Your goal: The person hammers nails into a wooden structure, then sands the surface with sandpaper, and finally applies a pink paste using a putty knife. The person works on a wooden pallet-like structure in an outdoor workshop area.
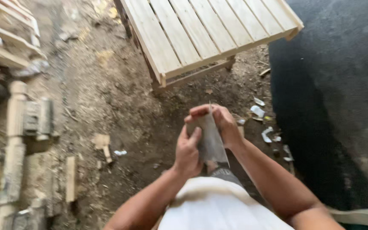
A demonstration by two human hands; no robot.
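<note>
Both hands, left (pixel 188 153) and right (pixel 220 121), clamped on grey flat sheet (pixel 211 140), possibly sandpaper; image blurred. Wooden pallet (pixel 201 30) beyond, on dirt floor (pixel 120 106).

No packages, labels, signs or screens

Nothing of that kind shows in the head view; the only paper-like things are small white scraps (pixel 267 134) lying on the dirt ground near the edge of the dark mat, too blurred to tell whether any is a wrapper or a label.
</note>
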